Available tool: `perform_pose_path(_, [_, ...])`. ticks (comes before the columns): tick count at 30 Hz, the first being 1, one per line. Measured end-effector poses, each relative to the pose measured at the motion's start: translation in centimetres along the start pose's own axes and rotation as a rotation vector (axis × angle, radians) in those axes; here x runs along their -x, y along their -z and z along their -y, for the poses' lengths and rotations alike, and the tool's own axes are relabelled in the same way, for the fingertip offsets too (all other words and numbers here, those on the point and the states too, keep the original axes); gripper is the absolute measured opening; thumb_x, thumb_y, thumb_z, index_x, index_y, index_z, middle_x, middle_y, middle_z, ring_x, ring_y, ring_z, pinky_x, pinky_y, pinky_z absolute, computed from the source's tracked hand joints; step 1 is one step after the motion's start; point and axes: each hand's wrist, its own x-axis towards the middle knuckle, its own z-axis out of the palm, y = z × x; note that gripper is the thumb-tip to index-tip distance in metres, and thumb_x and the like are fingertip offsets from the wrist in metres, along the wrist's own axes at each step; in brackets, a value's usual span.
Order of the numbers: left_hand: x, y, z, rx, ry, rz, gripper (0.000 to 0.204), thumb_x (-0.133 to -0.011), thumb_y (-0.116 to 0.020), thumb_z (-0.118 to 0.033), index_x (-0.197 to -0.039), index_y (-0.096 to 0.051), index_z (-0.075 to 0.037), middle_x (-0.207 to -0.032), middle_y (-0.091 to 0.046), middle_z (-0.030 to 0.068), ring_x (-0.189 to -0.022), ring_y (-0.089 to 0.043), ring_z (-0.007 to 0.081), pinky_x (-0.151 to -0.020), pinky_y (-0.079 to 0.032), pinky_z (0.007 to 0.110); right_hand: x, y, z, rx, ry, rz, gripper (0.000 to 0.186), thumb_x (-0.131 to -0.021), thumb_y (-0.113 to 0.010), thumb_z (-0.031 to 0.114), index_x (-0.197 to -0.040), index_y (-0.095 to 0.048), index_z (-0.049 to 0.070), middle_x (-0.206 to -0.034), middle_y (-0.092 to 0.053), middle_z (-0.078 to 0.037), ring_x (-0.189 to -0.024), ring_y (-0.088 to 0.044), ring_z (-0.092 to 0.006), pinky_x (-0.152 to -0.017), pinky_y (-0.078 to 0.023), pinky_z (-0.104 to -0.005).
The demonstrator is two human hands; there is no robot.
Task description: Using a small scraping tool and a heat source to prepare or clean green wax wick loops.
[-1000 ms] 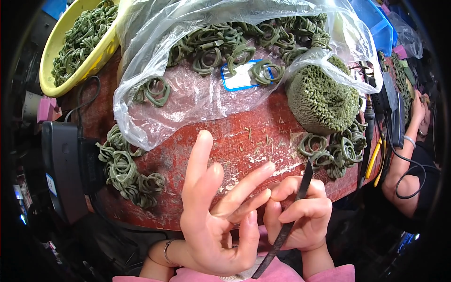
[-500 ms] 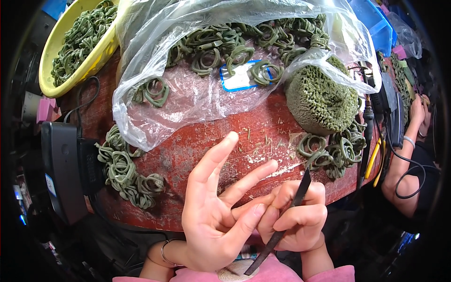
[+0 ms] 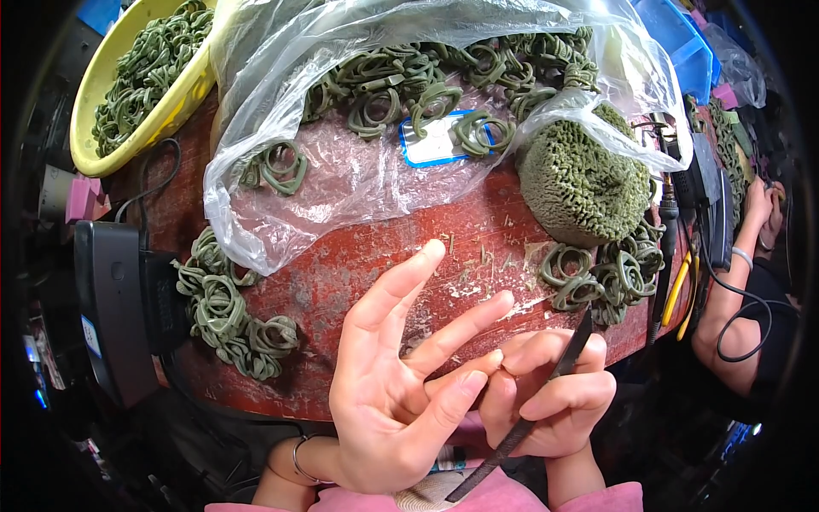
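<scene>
My right hand is closed around a dark, flat, narrow file, which slants from its blunt upper end down to my lap. Palm up beside it is my left hand, index and middle fingers stretched out and spread. Its thumb and a bent finger come close to the right fingertips, and no object shows between them. Both hands are over the near edge of the red table. Bunches of green rings lie nearby, one at the left and another at the right.
A clear plastic bag holds more green rings and a blue-edged label. Right of it stands a round green block with a pitted top. A yellow basket, black box, yellow-handled pliers and another person's arm flank the table.
My right hand has shifted slightly right with the file, and its fingertips have drawn a little away from my left hand. The left fingers have moved slightly right.
</scene>
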Motion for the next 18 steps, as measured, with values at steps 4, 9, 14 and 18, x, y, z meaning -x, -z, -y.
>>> perform_pose_path(4, [0.2, 0.3, 0.2, -0.228, -0.13, 0.055, 0.073, -0.076, -0.044, 0.015, -0.136, -0.007, -0.006, -0.14, -0.011, 0.0259, -0.113, -0.046, 0.0363, -0.082, -0.05, 0.033, -0.1, -0.3, 0.2, -0.227, -0.157, -0.231, 0.02, -0.069, -0.062, -0.01, -0.06, -0.049, 0.003, -0.064, -0.053, -0.011, -0.055, -0.057, -0.0221, -0.045, -0.045, -0.0272])
perform_pose_path(9, [-0.1, 0.7, 0.9, -0.42, -0.304, 0.125, 0.074, -0.075, -0.041, 0.019, -0.135, -0.004, -0.004, -0.14, -0.003, 0.0283, -0.109, -0.048, 0.0383, -0.084, -0.05, 0.033, -0.1, 0.1, 0.1, -0.221, -0.19, -0.123, 0.019, -0.069, -0.063, -0.01, -0.062, -0.05, 0.001, -0.07, -0.053, -0.011, -0.056, -0.055, -0.0198, -0.046, -0.043, -0.0265])
perform_pose_path(14, [-0.1, 0.9, 1.2, -0.563, -0.344, 0.108, 0.078, -0.076, -0.04, 0.017, -0.136, 0.004, -0.005, -0.138, -0.001, 0.0334, -0.103, -0.054, 0.0361, -0.085, -0.049, 0.035, 0.0, -0.2, 0.0, -0.083, -0.16, -0.136, 0.02, -0.066, -0.067, -0.008, -0.07, -0.051, 0.003, -0.073, -0.053, -0.009, -0.06, -0.054, -0.0179, -0.051, -0.044, -0.0265])
perform_pose_path(18, [-0.1, 0.7, 1.2, -0.465, -0.316, 0.104, 0.075, -0.077, -0.039, 0.017, -0.136, 0.003, -0.004, -0.137, -0.007, 0.0337, -0.103, -0.054, 0.0362, -0.086, -0.048, 0.034, 0.1, -0.3, -0.1, 0.03, -0.101, -0.105, 0.023, -0.066, -0.068, -0.008, -0.076, -0.051, 0.004, -0.076, -0.055, -0.009, -0.063, -0.055, -0.0182, -0.054, -0.045, -0.0265])
